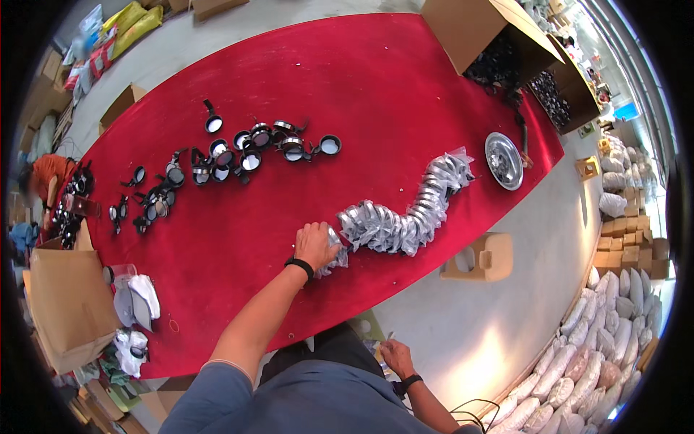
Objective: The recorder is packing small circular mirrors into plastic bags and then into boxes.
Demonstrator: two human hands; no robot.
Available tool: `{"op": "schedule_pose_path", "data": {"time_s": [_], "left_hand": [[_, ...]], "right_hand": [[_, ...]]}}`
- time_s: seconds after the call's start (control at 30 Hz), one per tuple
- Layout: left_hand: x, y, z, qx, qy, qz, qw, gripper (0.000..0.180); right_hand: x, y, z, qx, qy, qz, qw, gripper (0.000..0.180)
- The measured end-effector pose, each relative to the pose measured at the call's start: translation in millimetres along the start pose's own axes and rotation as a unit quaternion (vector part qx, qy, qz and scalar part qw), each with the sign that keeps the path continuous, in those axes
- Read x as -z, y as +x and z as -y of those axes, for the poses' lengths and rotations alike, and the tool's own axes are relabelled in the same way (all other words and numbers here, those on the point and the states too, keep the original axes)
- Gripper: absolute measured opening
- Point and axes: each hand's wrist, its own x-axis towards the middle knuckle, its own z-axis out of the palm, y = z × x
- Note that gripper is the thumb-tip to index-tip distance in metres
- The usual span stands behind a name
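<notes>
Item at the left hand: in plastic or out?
In plastic: crinkled clear film shows around the item, beside the left hand.

On my red table (361, 79), a silver tray (504, 160) lies near the right corner and a cardboard box (461, 32) stands at the far right. Below the near edge I see a tan stool (496, 257); pale sacks (558, 363) are piled well beyond it.

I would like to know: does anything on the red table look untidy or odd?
The black round pieces on the left part of the red table lie scattered at different angles, untidy beside the curved row of wrapped pieces. Damage cannot be judged here.
</notes>
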Motion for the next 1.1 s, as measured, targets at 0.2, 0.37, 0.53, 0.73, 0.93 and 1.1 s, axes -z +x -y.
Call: {"op": "schedule_pose_path", "data": {"time_s": [0.2, 0.37, 0.53, 0.73, 0.93, 1.1], "left_hand": [[9.8, -48.6, 32.1, 0.013, -0.011, 0.026, 1.000, 0.069], [44.1, -67.8, 54.6, -0.041, 0.005, -0.024, 0.999, 0.116], [45.7, -91.9, 89.8, 0.093, -0.050, 0.082, 0.991, 0.121], [14.1, -108.0, 102.1, 0.059, -0.194, 0.035, 0.979, 0.087], [24.3, -199.4, 110.6, 0.066, -0.224, -0.002, 0.972, 0.080], [56.3, -329.6, 118.4, 0.111, -0.230, -0.097, 0.962, 0.081]], "right_hand": [[28.7, 128.4, 169.3, 0.334, 0.010, -0.055, 0.941, 0.055], [26.0, 228.6, 263.4, 0.360, -0.164, 0.046, 0.917, 0.095], [10.2, 263.7, 277.8, 0.336, -0.254, 0.178, 0.889, 0.114], [-13.0, 250.3, 293.8, 0.391, -0.261, 0.191, 0.861, 0.085], [-45.2, 186.0, 304.5, 0.456, -0.280, 0.229, 0.813, 0.082], [-85.8, 83.1, 348.2, 0.517, -0.270, 0.255, 0.771, 0.089]]}}
